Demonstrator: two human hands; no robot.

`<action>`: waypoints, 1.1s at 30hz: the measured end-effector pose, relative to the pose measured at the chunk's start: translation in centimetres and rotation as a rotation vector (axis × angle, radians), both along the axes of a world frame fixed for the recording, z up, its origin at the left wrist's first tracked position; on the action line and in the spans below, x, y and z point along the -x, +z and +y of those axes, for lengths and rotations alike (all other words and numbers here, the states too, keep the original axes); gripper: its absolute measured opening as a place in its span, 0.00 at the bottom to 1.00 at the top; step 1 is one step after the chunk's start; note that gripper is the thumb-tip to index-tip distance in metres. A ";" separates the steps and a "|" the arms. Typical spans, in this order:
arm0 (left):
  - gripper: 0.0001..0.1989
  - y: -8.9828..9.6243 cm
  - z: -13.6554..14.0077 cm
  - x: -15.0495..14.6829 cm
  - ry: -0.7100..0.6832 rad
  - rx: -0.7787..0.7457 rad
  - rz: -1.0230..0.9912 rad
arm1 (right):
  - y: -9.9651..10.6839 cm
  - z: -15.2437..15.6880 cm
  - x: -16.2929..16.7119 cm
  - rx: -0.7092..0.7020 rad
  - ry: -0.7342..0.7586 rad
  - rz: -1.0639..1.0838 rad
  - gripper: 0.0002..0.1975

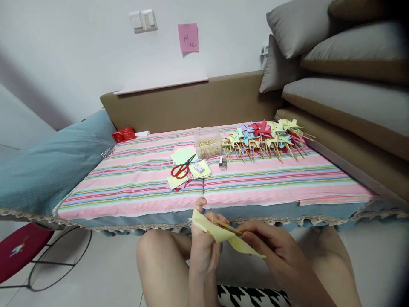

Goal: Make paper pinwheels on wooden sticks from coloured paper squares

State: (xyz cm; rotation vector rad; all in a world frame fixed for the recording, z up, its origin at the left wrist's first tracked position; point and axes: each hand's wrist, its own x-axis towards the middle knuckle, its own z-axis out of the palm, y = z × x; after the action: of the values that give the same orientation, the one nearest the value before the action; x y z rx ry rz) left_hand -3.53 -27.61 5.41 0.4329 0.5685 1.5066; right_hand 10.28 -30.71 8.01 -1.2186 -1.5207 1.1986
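A yellow paper pinwheel [217, 232] is held between my two hands, above my lap. My left hand [206, 238] is closed on the pinwheel's paper, with its thumb pointing up. The fingers of my right hand [268, 241] are closed around a thin wooden stick [228, 227] that lies against the paper. Where the stick meets the pinwheel is partly hidden by the fingers. Beyond my hands, red-handled scissors [181, 169] rest on stacks of coloured paper squares [175, 182]. A small box [199, 169] sits on one stack, and another small open box [223, 163] stands to its right.
Finished pinwheels [263, 134] lie piled at the right on the striped cloth [134, 187]. A clear plastic container [207, 145] holds short wooden sticks. Grey cushions [348, 89] are stacked at the right, a red bag [124, 134] lies at the left, and a red stool [24, 251] stands below.
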 end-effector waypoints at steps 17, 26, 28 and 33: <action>0.26 0.4 -0.3 0.8 -0.010 -0.032 -0.008 | 0.4 -0.8 1.3 -0.085 -0.053 0.002 0.12; 0.28 0.4 -0.4 0.3 -0.010 -0.044 0.035 | -0.3 -0.3 0.7 -0.030 -0.045 0.054 0.12; 0.27 0.4 -0.4 0.4 0.000 -0.040 0.044 | -0.5 -0.2 0.7 -0.024 -0.048 0.085 0.11; 0.28 0.1 0.0 0.6 0.014 -0.023 0.070 | -0.8 -0.1 0.7 -0.043 -0.073 0.114 0.10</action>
State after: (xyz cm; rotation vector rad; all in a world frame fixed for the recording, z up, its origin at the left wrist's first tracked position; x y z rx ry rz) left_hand -4.18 -27.65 5.47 0.5020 0.6104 1.5173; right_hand 9.63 -30.78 7.22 -1.1482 -1.3998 1.1613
